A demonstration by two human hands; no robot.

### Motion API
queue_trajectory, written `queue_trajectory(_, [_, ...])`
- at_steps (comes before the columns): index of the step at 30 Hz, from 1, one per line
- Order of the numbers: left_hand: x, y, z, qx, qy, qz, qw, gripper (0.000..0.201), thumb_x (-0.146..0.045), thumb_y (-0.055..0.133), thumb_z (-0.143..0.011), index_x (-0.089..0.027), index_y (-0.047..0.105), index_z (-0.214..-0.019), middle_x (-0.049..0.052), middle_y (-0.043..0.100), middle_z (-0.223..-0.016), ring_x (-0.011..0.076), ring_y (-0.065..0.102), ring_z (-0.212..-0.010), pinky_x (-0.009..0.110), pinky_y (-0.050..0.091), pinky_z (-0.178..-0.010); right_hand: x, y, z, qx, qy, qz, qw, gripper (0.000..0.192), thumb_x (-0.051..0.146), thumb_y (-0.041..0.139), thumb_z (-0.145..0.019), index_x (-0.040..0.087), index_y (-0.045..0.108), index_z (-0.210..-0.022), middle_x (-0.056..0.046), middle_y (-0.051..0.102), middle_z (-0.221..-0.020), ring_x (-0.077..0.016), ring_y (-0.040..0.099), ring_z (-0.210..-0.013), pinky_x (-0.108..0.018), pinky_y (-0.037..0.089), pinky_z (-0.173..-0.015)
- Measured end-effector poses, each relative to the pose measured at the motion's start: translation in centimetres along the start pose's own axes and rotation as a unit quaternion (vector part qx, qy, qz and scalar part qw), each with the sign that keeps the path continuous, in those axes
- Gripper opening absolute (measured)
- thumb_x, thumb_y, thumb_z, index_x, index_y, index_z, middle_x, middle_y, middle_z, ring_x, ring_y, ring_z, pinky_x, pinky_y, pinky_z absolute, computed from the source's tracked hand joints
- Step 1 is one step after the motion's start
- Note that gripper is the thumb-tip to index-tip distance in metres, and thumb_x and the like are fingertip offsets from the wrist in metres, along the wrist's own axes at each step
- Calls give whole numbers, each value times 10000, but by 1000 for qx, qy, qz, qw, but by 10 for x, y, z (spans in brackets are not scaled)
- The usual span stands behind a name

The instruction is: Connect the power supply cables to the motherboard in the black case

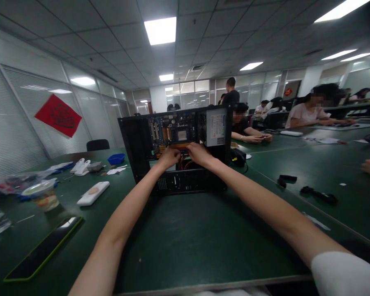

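A black computer case (123,139) stands open on the green table, its inside facing me. Inside it a motherboard (168,130) carries a square processor socket (181,135), and a silver power supply (216,127) sits at the upper right. My left hand (169,158) has its fingers curled at the board's lower edge, by the orange and yellow slots (179,146). Close on the other side of these slots, my right hand (199,154) has its fingers pinched together. Whatever either hand grips is too small or hidden to name. Red and dark wires (188,164) hang below both hands.
To the left lie a phone (45,248), a white box-like device (93,193), a plastic cup (43,195) and a blue tray (116,158). Black cables (319,195) and a black adapter (238,157) lie to the right. Several people sit around the tables.
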State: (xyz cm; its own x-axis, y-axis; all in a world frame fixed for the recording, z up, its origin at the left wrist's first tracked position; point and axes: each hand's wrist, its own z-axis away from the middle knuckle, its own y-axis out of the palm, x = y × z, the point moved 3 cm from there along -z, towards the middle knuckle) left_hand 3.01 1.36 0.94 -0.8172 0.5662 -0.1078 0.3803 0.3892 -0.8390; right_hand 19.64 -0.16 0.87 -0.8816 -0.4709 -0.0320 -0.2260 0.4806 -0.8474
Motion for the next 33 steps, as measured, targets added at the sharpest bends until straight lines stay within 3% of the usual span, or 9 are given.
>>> queue_trajectory(2, [-4, -9, 21, -70, 22, 53, 996, 229, -166, 570, -926, -158, 799, -921, 74, 791, -922, 192, 708, -822, 270, 473, -756, -1, -10, 23, -37, -46, 21, 998, 335, 242, 408, -1069, 138, 698, -1199, -159, 702, -1232, -222, 632, -1138, -291, 429, -898])
queue_trajectory(3, [-5, -11, 32, -90, 31, 60, 994, 226, -193, 569, -943, -167, 793, -933, 65, 788, -918, 186, 701, -808, 268, 462, -734, -2, -13, 37, -60, -106, 61, 991, 355, 288, 395, -1078, 138, 710, -1147, -152, 721, -1154, -226, 648, -1048, -309, 419, -855])
queue_trajectory(6, [-7, -14, 60, -75, 85, 26, 993, 411, -324, 523, -1009, -173, 687, -664, 44, 684, -665, 155, 598, -608, 280, 364, -602, -22, -19, 82, -97, -213, 160, 959, 385, 352, 440, -1070, 138, 725, -925, -108, 720, -835, -209, 615, -790, -336, 352, -755])
queue_trajectory(8, [-3, -16, 66, -118, 88, 22, 989, 495, -332, 479, -1026, -173, 595, -571, 43, 616, -594, 137, 539, -553, 288, 338, -594, -41, -22, 102, -109, -255, 195, 941, 409, 326, 456, -1067, 143, 707, -801, -90, 690, -730, -200, 569, -722, -341, 323, -742])
queue_trajectory(11, [11, -9, 57, -117, 84, -21, 989, 484, -331, 486, -1009, -177, 580, -559, 54, 627, -603, 143, 525, -557, 302, 303, -592, -53, -20, 110, -109, -323, 218, 914, 357, 237, 463, -1060, 136, 712, -825, -83, 695, -751, -200, 548, -736, -341, 321, -783])
queue_trajectory(15, [39, 0, 42, -139, 38, -52, 988, 513, -353, 460, -1001, -179, 573, -532, 64, 636, -584, 146, 517, -543, 317, 273, -592, -40, -10, 93, -130, -309, 215, 917, 355, 229, 478, -1055, 135, 701, -796, -88, 701, -741, -201, 545, -715, -349, 304, -761])
queue_trajectory(23, [88, -4, 32, -192, -100, 53, 975, 559, -446, 429, -1012, -183, 663, -578, 48, 636, -571, 159, 588, -563, 291, 372, -630, 14, -9, 75, -40, -246, 188, 950, 388, 269, 495, -1051, 118, 752, -803, -131, 762, -757, -216, 669, -719, -346, 343, -715])
queue_trajectory(29, [133, -11, 35, -270, -235, 138, 923, 556, -435, 413, -1014, -167, 637, -580, 39, 571, -544, 159, 548, -565, 269, 372, -590, 109, -14, 68, -7, -257, 156, 954, 431, 318, 474, -1061, 133, 788, -832, -160, 784, -805, -232, 715, -683, -366, 437, -710])
queue_trajectory(33, [150, -22, 37, -259, -291, 197, 900, 482, -403, 468, -999, -147, 633, -625, 13, 513, -511, 133, 462, -521, 246, 328, -520, 175, -18, 61, -20, -299, 142, 944, 313, 172, 512, -1007, 142, 798, -882, -131, 788, -822, -240, 710, -661, -411, 522, -699])
